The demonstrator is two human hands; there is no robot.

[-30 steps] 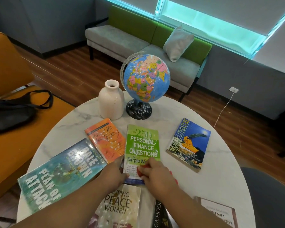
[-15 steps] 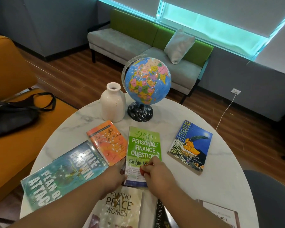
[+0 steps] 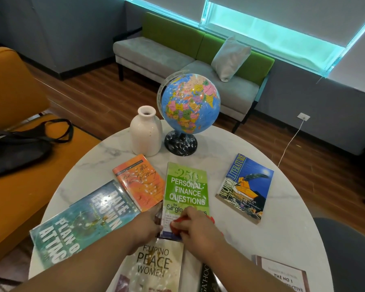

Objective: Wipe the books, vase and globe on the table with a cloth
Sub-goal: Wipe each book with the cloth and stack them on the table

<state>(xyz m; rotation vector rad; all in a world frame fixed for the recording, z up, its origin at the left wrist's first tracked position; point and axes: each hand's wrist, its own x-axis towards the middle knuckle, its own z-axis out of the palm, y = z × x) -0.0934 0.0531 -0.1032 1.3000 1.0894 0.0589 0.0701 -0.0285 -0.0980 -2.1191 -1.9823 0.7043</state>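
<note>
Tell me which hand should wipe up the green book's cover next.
Right. The right hand holds the red cloth on the green book, at its near end. The left hand holds the book's left edge and has no cloth.

Seven books (image 3: 84, 224) (image 3: 139, 182) (image 3: 187, 186) (image 3: 246, 188) (image 3: 154, 268) (image 3: 208, 279) (image 3: 282, 275) counted across lower half, one vase (image 3: 145, 133) and one globe (image 3: 190, 104) upper centre, one red cloth (image 3: 175, 225), two hands (image 3: 144, 226) (image 3: 198, 228) bottom centre. Also spotted: one sofa (image 3: 156, 51), one pillow (image 3: 230, 57) up top, one bag (image 3: 15, 152) left.
</note>
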